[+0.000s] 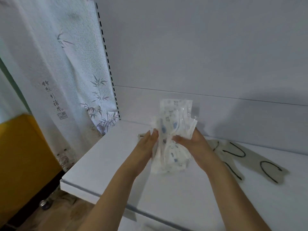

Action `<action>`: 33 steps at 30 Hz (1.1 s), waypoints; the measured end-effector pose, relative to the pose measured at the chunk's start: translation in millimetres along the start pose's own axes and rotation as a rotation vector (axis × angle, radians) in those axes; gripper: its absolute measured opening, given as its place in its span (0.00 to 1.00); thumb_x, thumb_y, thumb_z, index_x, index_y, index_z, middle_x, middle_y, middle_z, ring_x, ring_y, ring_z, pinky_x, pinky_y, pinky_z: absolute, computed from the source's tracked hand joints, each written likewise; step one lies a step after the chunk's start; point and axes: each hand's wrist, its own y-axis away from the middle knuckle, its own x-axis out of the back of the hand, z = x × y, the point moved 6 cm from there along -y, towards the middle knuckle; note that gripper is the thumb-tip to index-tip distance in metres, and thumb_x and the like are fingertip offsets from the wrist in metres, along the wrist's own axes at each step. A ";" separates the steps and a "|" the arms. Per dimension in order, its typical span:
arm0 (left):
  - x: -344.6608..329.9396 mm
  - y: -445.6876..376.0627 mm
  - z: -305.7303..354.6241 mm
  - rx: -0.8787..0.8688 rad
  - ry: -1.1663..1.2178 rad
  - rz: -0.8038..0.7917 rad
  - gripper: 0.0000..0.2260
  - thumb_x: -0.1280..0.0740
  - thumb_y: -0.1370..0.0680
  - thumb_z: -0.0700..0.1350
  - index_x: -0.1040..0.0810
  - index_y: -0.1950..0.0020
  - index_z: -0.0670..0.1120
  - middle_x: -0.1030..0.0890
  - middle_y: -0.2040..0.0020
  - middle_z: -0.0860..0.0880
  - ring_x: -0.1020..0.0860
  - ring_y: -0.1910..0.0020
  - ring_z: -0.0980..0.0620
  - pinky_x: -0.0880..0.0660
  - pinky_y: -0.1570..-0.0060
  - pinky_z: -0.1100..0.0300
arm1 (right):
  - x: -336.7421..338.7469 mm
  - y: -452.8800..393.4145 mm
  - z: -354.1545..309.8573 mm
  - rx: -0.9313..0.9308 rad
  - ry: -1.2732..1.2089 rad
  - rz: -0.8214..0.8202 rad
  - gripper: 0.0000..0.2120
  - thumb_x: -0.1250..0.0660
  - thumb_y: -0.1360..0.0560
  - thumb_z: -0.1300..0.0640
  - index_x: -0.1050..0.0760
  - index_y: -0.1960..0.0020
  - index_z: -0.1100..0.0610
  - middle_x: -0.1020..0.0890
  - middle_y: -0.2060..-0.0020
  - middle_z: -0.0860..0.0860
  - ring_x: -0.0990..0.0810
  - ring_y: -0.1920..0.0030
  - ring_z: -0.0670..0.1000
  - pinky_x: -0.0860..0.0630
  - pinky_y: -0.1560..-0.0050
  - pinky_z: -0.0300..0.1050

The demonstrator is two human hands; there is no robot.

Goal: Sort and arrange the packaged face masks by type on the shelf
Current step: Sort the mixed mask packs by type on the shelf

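— Where is the bundle of packaged masks?

— The bundle of white patterned masks [173, 139] stands on end between both hands, above the white shelf [106, 157], a little in from its left end. The left hand [146, 144] presses flat against the bundle's left side, fingers straight and pointing up. The right hand [191, 142] curls around the right side, thumb across the front, pinching the clear wrappers at the middle so the stack narrows there.

— Is it resting on the board?

— Its lower end seems to touch or sit just above the surface; the blur makes that hard to settle.

— What room is there around it?

— To the left, bare shelf runs to the end edge, beside the slotted upright [108, 64] and a curtain [66, 67] printed with bamboo. Toward the camera the board is bare up to its front lip. Behind stands the plain back panel [200, 47], near the bundle's top. To the right, just past the right wrist, grey masks with black ear loops [246, 157] lie flat on the shelf.

— Anything hidden?

— A small beige corner [140, 135] peeks out behind the left fingertips; I cannot tell what it is. The grey masks' left part is covered by the right forearm, and how many packs the bundle holds is unclear.
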 end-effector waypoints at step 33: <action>-329.8 40.0 -15.1 -0.172 -0.318 -0.615 0.19 0.24 0.30 0.58 0.22 0.41 0.58 0.15 0.50 0.57 0.16 0.55 0.60 0.21 0.55 0.61 | 215.2 301.5 -86.9 0.249 -0.280 0.998 0.16 0.30 0.24 0.63 0.23 0.36 0.60 0.17 0.43 0.58 0.18 0.43 0.60 0.22 0.39 0.59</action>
